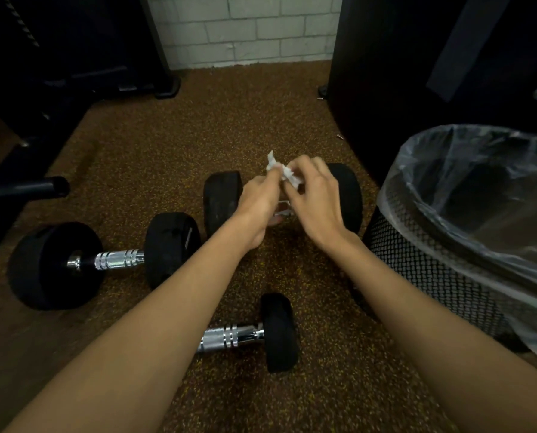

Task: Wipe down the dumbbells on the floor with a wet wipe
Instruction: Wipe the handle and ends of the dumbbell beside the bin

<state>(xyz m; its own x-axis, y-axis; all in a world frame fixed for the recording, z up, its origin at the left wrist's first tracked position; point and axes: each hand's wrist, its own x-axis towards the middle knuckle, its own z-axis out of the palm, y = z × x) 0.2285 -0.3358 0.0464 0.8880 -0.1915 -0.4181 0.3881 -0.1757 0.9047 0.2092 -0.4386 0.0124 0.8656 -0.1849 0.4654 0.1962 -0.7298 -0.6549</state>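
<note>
Both hands meet over the far dumbbell [223, 198], and the crumpled white wet wipe [284, 173] is pinched between them. The left hand [259, 201] closes its grip on one end of the wipe; the right hand [315, 201] closes its grip on the other end, fingers curled tight. It looks as if the person is bunching or refolding the wipe to get a usable face before rubbing, which would explain why it is held up off the metal rather than pressed down.

Directly under the two grips lies the far dumbbell's chrome handle, mostly hidden by the hands, its black heads showing to either side. Nearer the person than the grips, and to the left, rests a second dumbbell [104, 260] on the speckled floor [167, 151]; nearer still lies a third dumbbell [261, 334], partly under the left forearm.

Just right of the right-hand grip stands a mesh waste bin [432, 276] with a plastic liner, crowding that dumbbell's head, so sweeps that way are cramped. Beyond and left of the grips the floor lies open.
</note>
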